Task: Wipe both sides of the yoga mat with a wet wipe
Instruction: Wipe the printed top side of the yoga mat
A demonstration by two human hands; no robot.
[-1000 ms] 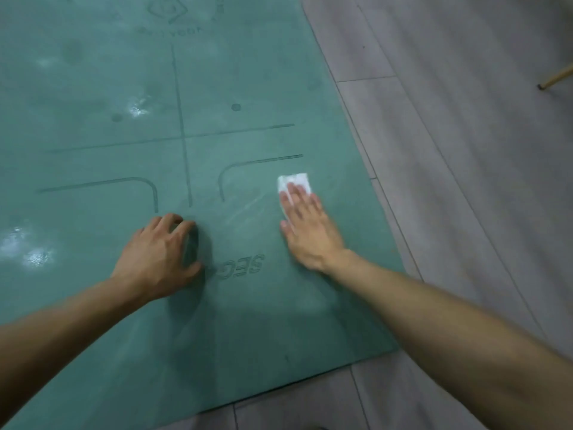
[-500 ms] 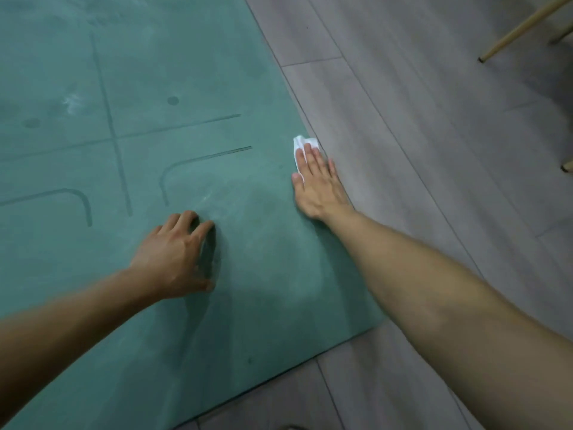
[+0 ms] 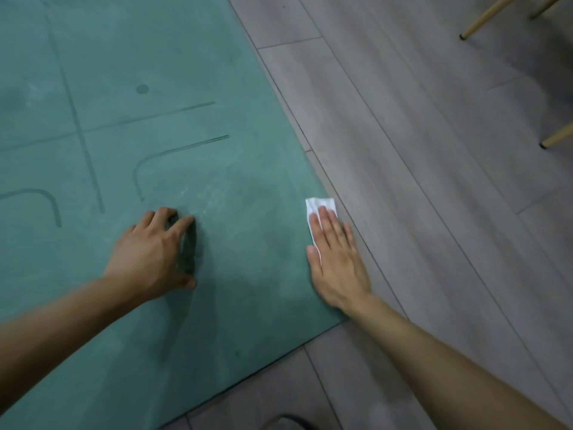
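Wet wipe (image 3: pixel 316 206) flat beneath straight fingers of right hand (image 3: pixel 336 259) at yoga mat (image 3: pixel 155 135) edge; left hand (image 3: pixel 152 252) loosely spread, empty

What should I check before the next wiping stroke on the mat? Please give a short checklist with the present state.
1. Wet wipe lies under the right hand, fingers flat: ok.
2. Wipe on the yoga mat, at its right edge: ok.
3. Left hand braces the mat: ok.
4. Mat flat on the floor, near corner not curled: ok.
5. Wipe damp enough: cannot tell.
6. Underside wiped: cannot tell.
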